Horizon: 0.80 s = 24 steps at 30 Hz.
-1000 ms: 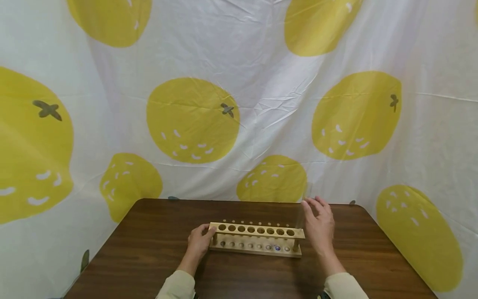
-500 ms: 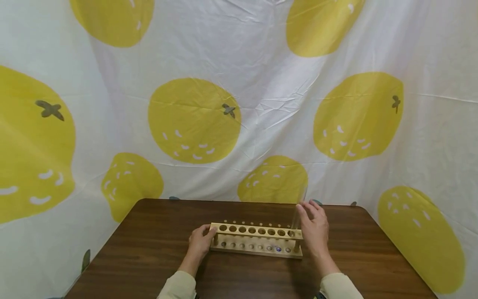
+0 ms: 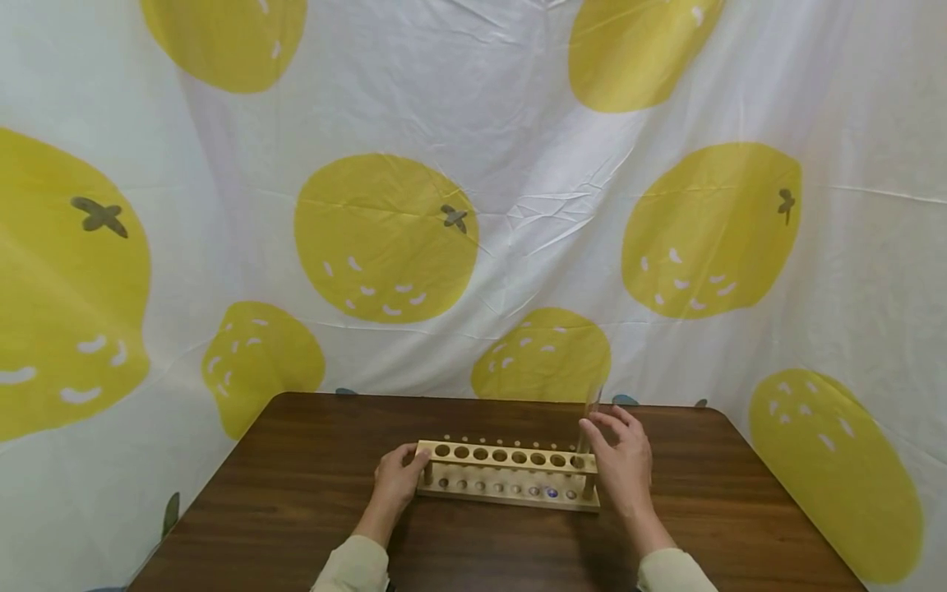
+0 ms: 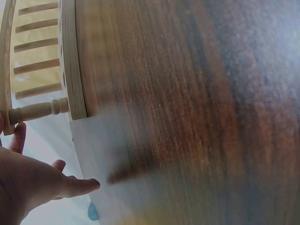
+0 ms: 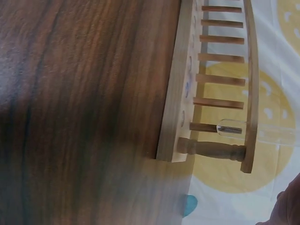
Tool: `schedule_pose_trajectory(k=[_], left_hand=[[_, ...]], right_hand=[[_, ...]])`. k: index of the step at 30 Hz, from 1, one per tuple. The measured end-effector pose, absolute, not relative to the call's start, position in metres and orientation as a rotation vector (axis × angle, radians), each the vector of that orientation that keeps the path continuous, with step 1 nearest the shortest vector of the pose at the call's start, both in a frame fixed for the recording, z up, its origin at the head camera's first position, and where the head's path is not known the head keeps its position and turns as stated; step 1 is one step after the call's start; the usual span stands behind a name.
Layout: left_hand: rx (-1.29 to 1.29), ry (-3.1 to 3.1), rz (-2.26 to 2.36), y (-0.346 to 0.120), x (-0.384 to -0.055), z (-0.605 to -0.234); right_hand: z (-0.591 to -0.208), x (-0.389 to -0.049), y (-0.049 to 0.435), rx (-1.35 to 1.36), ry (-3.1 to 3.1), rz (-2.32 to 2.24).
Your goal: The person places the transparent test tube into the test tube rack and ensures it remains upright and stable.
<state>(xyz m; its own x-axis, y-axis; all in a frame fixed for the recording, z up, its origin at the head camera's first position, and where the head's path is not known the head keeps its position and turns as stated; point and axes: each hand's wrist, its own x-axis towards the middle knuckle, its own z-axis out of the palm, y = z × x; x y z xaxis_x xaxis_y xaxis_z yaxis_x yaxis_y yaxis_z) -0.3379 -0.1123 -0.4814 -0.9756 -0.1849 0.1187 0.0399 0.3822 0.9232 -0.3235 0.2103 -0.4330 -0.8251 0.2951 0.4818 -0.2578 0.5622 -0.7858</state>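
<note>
A wooden test tube rack [image 3: 509, 498] stands on the table, with a row of round holes along its top bar and shallow wells in its base. My left hand [image 3: 396, 477] holds the rack's left end, thumb on the top bar. In the left wrist view, other fingers of the left hand [image 4: 40, 180] stretch out past the end post. My right hand [image 3: 625, 460] pinches a clear glass test tube [image 3: 593, 401] upright at the rightmost hole. In the right wrist view, the rounded bottom of the test tube [image 5: 229, 129] is through the top bar, above the base.
The dark wood-grain table [image 3: 296, 510] extends around the rack on all sides. Behind it hangs a white cloth [image 3: 533, 205] printed with yellow lemons. A row of short pegs [image 5: 220, 79] stands along the rack's back. Blue marks show in one base well.
My right hand has moved left and down, bringing the test tube from beside the rack's right end into the rightmost hole. The left hand stays on the rack.
</note>
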Motion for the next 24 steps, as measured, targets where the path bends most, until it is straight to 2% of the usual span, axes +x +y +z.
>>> schedule_pose_trajectory(k=[24], left_hand=[[0.136, -2.42, -1.636, -0.113, -0.338, -0.484]], right_hand=[[-0.464, -0.319, 0.212, -0.07, -2.316, 1.19]])
